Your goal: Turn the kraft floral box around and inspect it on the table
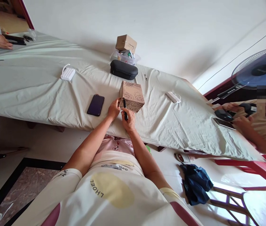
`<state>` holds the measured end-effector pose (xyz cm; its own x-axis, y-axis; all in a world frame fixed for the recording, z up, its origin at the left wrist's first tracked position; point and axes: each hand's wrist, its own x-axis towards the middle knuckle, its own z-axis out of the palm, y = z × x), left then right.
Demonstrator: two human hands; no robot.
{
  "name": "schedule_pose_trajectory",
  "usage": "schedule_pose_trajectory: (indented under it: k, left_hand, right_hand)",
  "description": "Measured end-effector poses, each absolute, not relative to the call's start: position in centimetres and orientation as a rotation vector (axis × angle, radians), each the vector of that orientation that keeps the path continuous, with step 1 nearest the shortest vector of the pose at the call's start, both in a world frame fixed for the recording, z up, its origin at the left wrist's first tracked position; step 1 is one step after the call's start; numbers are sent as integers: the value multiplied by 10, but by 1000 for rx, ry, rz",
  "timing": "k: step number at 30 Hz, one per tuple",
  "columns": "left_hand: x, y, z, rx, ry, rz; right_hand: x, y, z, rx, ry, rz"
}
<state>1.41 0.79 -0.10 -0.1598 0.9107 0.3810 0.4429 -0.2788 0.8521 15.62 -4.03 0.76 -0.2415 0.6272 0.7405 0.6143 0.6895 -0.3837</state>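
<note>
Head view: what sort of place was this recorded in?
Probably a room in a home, though a small workshop is possible: a cloth-covered table along a plain wall, an electric fan at the right, and a phone on the table.

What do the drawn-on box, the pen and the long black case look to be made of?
Drawn-on box: matt cardboard, judging by its brown faces and straight edges.
Pen: probably plastic, its black barrel looking smooth, though too small to be sure.
Long black case: matt, perhaps fabric over a stiff shell, given its rounded form; no weave shows.
</note>
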Motion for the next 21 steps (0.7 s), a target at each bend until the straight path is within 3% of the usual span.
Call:
schedule_pose_trajectory:
  k: [10, 21]
  left_hand:
    - [15, 7, 1, 1681, 1596, 1395]
    - [4, 1, -4, 1628, 1655, 1356]
  right_hand:
    - [212, -25, 31, -1069, -1477, -58]
    - [258, 12, 33, -2099, -1618, 94]
